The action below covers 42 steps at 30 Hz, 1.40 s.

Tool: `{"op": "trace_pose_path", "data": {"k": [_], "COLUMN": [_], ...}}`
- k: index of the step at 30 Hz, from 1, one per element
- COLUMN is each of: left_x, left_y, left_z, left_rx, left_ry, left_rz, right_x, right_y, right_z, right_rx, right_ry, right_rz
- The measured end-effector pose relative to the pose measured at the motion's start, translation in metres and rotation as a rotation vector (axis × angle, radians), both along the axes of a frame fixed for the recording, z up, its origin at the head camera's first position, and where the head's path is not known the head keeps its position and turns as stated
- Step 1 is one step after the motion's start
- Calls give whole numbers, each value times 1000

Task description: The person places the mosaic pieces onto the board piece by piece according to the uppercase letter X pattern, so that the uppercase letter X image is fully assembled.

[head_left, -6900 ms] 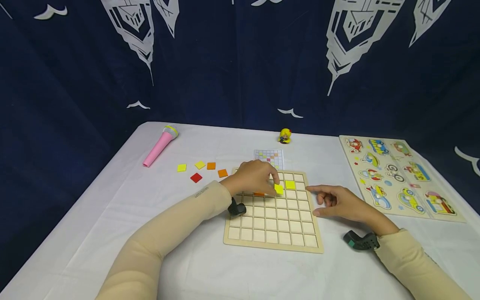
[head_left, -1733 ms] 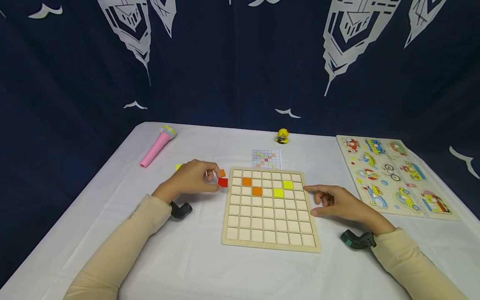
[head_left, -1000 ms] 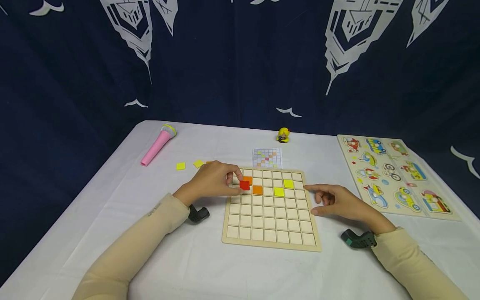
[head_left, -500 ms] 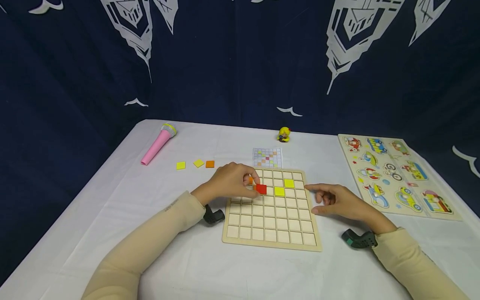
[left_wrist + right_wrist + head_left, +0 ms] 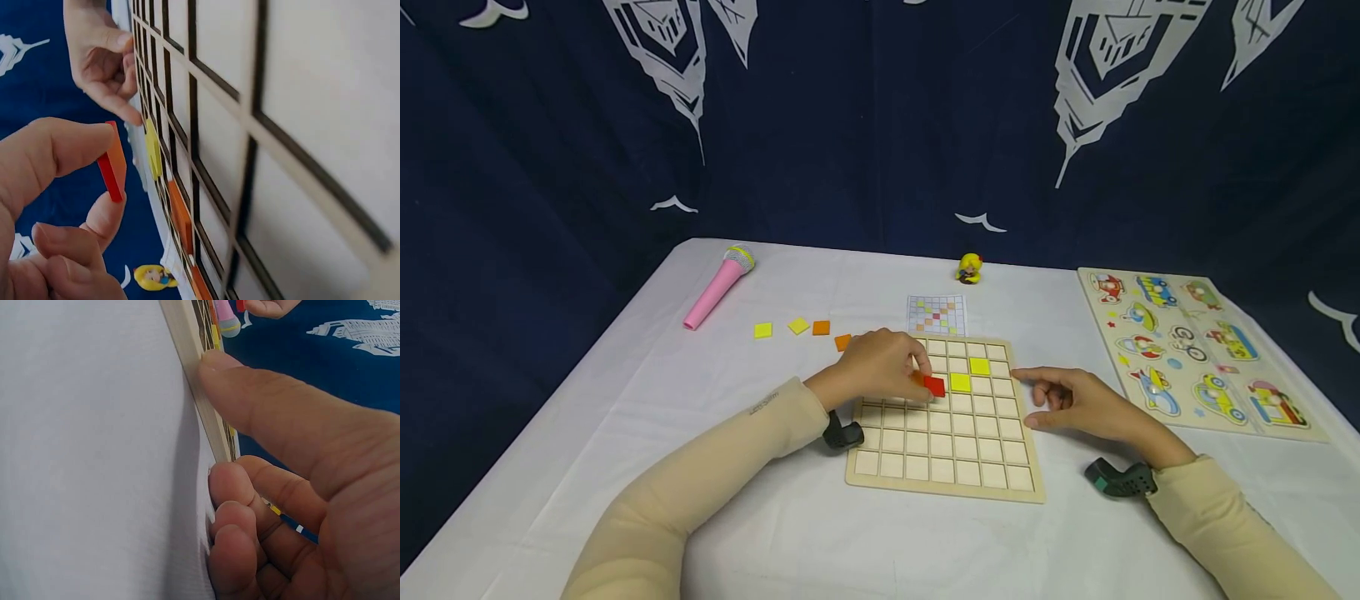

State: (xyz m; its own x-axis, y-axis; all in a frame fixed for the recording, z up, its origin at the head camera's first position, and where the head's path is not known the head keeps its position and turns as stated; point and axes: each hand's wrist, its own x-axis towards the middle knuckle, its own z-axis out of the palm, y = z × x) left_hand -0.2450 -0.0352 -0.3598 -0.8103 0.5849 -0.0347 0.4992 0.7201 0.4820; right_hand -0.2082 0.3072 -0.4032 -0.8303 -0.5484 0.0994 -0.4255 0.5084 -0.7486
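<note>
The left hand [image 5: 883, 367] pinches a red tile [image 5: 934, 386] between thumb and fingertip, holding it tilted just above the wooden grid board [image 5: 945, 483]; the empty cell under it lies just left of the yellow tile [image 5: 960, 382], with an orange tile [image 5: 180, 215] seated on the other side, so the red tile's flat face must level out to drop in; the right hand [image 5: 1078, 404] is farther off, its thumb pressing the board's right edge, other fingers loosely curled, gripping nothing
</note>
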Motion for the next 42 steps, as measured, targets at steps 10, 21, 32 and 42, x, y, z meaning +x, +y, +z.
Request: {"op": "trace_pose_path", "data": {"k": [10,21,32,42], "left_x": [2,4,3,5], "left_y": [14,18,17,16], "left_z": [-1,-6,-4,-2], "left_rx": [-115,-145,-155,-167], "left_ry": [-5,25,6,0], "left_rz": [34,-6,-20,-36], "right_x": [0,0,0,0], "right_y": [0,0,0,1], "right_z": [-1,-1,-1,-1], "right_rx": [3,-4,-7,-6], "right_ry": [-2,19,32,23], "right_rz": [-12,1,7,3]}}
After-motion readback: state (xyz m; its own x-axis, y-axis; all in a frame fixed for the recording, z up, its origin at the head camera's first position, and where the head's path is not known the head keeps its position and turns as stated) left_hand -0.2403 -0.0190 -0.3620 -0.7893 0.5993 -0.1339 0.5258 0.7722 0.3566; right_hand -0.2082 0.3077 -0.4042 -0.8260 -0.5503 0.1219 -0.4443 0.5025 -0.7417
